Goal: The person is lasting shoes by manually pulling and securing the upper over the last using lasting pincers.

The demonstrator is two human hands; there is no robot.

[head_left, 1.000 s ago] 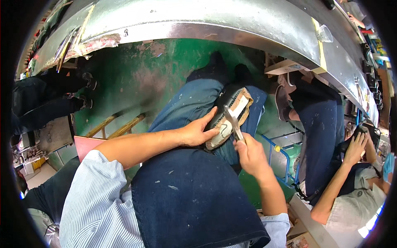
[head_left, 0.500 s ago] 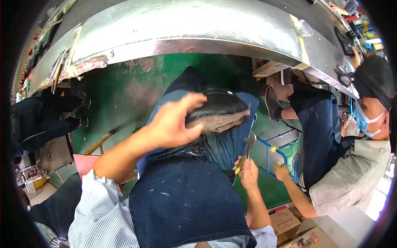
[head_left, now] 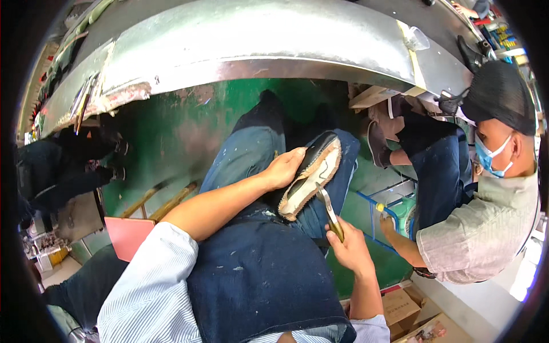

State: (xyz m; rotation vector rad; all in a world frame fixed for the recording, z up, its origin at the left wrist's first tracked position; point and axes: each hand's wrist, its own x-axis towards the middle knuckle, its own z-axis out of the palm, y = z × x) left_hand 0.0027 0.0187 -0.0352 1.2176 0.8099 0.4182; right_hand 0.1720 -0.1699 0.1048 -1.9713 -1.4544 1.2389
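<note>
My left hand (head_left: 286, 168) is closed around the side of a black shoe upper (head_left: 310, 177). Turned bottom up, the shoe rests on my right thigh, its pale underside showing inside a ragged, folded tan edge. A dark curved line marks the underside. In my right hand (head_left: 350, 247) is a pair of metal pincers (head_left: 327, 207) with yellowish handles, gripped low. Their head lies at the shoe's right edge; whether it touches the shoe I cannot tell. A dark blue apron (head_left: 257, 280) covers my lap.
Ahead runs a long metal-topped workbench (head_left: 257, 40). A co-worker in a cap (head_left: 497, 100) sits at right, beside a blue metal frame (head_left: 372, 217). At left stands a stool with a pink seat (head_left: 127, 237). Cardboard boxes (head_left: 400, 306) lie low at right.
The shoe has turned from upper side showing to bottom up and slanted. My left hand has moved right onto its side. The pincers have come up and left to the shoe.
</note>
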